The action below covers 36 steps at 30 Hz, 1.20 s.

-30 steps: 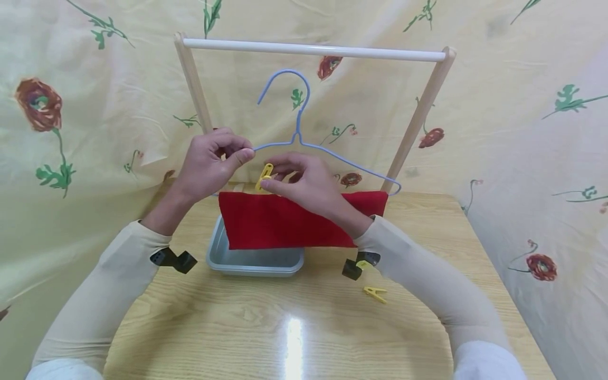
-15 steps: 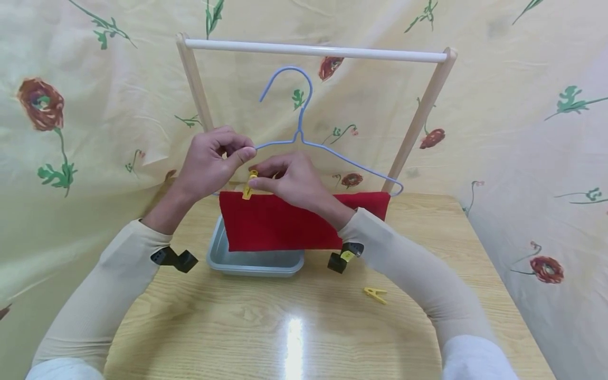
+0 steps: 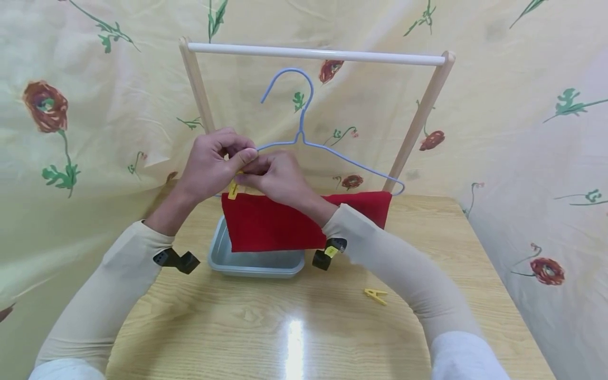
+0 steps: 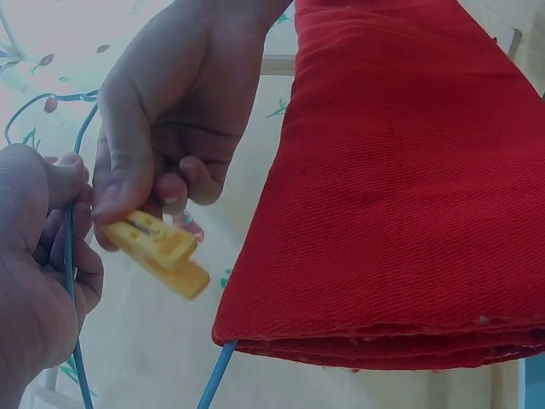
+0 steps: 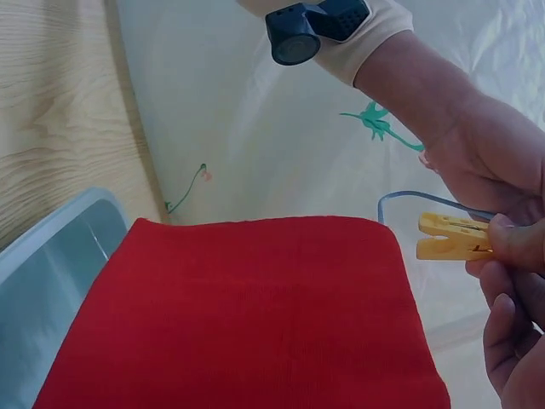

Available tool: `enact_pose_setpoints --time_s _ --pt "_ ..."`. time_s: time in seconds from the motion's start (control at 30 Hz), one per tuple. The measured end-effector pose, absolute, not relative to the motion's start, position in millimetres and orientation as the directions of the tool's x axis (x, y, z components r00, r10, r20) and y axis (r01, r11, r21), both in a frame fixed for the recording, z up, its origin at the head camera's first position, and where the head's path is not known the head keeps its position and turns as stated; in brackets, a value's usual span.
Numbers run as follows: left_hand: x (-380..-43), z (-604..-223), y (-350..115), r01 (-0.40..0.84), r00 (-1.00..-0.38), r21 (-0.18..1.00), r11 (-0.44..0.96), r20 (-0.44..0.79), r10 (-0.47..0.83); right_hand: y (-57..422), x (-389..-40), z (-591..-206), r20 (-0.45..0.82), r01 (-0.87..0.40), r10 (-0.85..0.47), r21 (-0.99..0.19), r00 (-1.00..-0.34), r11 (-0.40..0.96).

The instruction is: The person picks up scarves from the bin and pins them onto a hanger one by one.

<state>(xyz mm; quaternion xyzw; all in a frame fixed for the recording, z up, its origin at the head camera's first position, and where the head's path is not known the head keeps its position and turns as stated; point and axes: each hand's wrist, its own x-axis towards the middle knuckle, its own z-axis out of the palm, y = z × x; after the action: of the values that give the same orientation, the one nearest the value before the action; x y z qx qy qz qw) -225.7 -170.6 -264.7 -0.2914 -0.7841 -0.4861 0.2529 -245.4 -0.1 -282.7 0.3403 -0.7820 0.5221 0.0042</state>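
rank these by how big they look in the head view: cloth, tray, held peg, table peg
1. Cloth
2. Tray
Unranked, both smaller: held peg and table peg; the held one is partly hidden.

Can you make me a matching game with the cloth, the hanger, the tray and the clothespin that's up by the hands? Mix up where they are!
Things:
1. red cloth
2. hanger
3. tray
4. upper clothespin

Where it is:
A. on the table, partly behind the cloth in the head view
B. pinched in the right hand
C. draped over the hanger
D. held by the left hand

Right pairs: 1-C, 2-D, 3-A, 4-B
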Motion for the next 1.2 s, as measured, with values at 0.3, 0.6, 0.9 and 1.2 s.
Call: enact_pose_setpoints --time_s 0.3,0.6,0.9,1.2 --pt "-226 -265 -169 0.698 -0.705 0.624 0.351 0.683 0.189 -12 -252 -287 0.384 -0.555 -0.513 -0.798 -0.768 0.233" --pt "-229 -266 -169 0.714 -0.693 0.62 0.327 0.694 0.197 -19 -256 -289 0.376 -0.573 -0.541 -0.778 -0.752 0.256" --pt "-230 -269 -168 0.711 -0.695 0.625 0.323 0.694 0.187 -21 -258 -291 0.308 -0.534 -0.586 -0.805 -0.749 0.259" --pt "-229 -271 -169 0.678 -0.728 0.649 0.346 0.657 0.194 -21 -262 -294 0.333 -0.579 -0.627 -0.781 -0.704 0.235"
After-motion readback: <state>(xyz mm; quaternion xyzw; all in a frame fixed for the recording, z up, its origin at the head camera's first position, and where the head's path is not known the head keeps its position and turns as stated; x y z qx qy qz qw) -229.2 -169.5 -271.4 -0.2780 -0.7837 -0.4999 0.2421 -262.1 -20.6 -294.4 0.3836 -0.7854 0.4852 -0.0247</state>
